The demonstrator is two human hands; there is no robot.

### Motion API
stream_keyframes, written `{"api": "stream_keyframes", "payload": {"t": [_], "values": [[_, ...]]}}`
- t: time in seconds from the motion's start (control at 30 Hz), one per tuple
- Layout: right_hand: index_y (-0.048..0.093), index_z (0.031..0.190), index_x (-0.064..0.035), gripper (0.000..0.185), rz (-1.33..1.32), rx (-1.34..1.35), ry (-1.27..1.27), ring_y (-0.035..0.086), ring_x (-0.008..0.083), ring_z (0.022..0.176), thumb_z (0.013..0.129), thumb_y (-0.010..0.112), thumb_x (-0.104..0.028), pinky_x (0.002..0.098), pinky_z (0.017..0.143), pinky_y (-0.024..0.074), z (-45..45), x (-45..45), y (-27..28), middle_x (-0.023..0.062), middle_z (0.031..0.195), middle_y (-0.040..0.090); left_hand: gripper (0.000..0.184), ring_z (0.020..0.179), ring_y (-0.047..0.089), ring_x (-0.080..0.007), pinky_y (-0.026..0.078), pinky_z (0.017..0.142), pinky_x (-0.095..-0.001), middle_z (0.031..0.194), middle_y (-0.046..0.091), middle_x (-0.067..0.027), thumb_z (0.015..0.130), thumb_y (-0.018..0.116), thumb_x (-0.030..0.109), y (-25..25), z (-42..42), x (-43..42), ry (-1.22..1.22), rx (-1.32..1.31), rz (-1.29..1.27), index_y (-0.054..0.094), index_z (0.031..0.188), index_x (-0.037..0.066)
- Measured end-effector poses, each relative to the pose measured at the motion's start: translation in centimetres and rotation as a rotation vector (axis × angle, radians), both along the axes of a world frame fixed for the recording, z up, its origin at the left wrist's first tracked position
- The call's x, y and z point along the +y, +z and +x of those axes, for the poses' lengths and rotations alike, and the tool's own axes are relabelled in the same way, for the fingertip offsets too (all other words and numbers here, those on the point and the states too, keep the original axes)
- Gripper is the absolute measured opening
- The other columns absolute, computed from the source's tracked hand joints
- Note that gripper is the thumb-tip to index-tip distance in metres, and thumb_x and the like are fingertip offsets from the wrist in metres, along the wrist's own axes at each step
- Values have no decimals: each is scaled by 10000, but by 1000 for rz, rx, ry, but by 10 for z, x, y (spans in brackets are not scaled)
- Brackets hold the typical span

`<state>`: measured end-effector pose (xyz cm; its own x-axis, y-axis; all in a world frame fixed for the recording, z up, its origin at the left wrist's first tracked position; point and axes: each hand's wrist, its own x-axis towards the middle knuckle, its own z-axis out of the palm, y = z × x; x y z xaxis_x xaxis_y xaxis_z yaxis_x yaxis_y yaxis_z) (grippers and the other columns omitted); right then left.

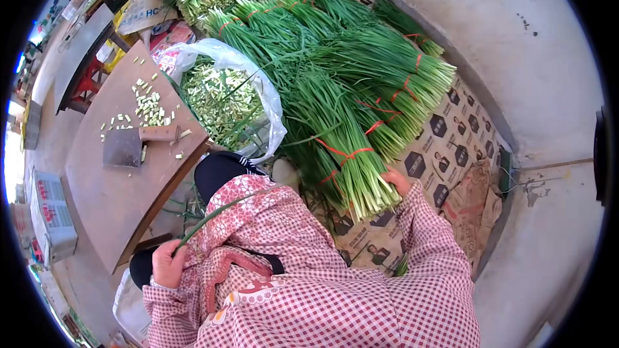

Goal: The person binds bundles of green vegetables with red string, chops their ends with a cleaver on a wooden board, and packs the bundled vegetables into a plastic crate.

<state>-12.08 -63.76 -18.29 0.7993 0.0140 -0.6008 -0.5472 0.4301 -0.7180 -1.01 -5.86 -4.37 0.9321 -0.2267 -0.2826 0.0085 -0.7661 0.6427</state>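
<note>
My left hand (169,264) is closed around a few long green chive leaves (222,209), which stretch up and right across my lap. My right hand (396,180) grips the pale cut end of a bundle of garlic chives (345,154) tied with red bands; some of its fingers are hidden behind the stems. Further bundles (393,58) lie piled beside and beyond it, also banded in red. A cleaver (126,146) with a wooden handle rests on the wooden tabletop (97,187), near short cut stem pieces (149,106).
A clear plastic bag (274,113) full of cut stem pieces stands open between the tabletop and the chives. Printed cardboard (445,135) lies under the pile, along a pale wall (548,77). A grey plastic crate (55,209) is at far left.
</note>
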Motion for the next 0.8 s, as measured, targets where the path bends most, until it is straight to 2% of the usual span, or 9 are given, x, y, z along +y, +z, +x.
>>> {"api": "stream_keyframes", "payload": {"t": [0.07,0.17,0.33,0.4,0.57,0.67,0.7,0.73,0.8], "values": [[366,1337,80,680,-98,-24,-51,550,195,1070,777,658,-172,313,976,405,-11,-3,23,139,1211,566,310,879,613,-327,477,797,-388,940,641,-173,737,675,89,-2,-6,27,-230,-115,351,626,1030,0],[341,1371,54,732,-240,-187,-29,505,200,1146,756,687,-138,312,994,388,-3,16,101,127,1288,509,470,1030,563,-375,446,889,-443,1088,611,-185,703,701,123,20,-15,17,-226,-286,580,571,1138,4],[298,1392,45,848,-472,-631,311,486,196,1181,708,751,-168,328,1019,375,52,75,218,128,1301,494,580,1202,488,-363,362,1038,-437,1231,557,-181,683,712,143,72,-9,-35,-457,-577,203,527,1215,5],[316,1380,43,863,-631,-834,506,529,206,1136,683,762,-204,343,1001,407,85,112,249,141,1261,526,578,1249,451,-355,329,1063,-468,1295,517,-166,693,700,168,104,-19,-63,-496,-780,254,527,1225,21],[402,1324,2,822,-567,-1287,958,623,234,989,609,739,-220,342,874,500,157,244,298,161,1111,616,545,1275,421,-375,288,1069,-536,1359,453,-206,848,576,405,146,-48,-67,-441,-1218,582,496,1269,69],[433,1282,27,793,-695,-1379,1311,615,325,1003,597,733,-235,391,867,491,177,333,300,213,1122,602,633,1236,433,-430,327,1018,-556,1337,453,-247,828,587,431,167,-54,-43,-301,-1004,769,459,1321,57],[481,1234,27,743,-676,-1396,1365,602,368,965,587,719,-253,425,825,490,183,362,288,245,1087,601,736,1197,462,-426,351,1007,-530,1295,481,-247,755,665,434,158,-54,-29,-256,-913,752,442,1345,57],[513,1211,26,678,-712,-1362,1432,597,351,1003,622,702,-250,408,849,490,190,388,275,221,1122,598,926,1145,502,-404,387,994,-464,1252,506,-240,624,781,397,137,-54,-11,-178,-680,652,382,1380,44],[542,1188,19,611,-863,-1443,1331,581,343,1036,651,691,-232,396,868,490,212,426,225,199,1135,594,1065,1104,539,-374,426,961,-407,1214,528,-233,531,848,313,103,-48,20,49,-87,550,310,1398,7]]}}
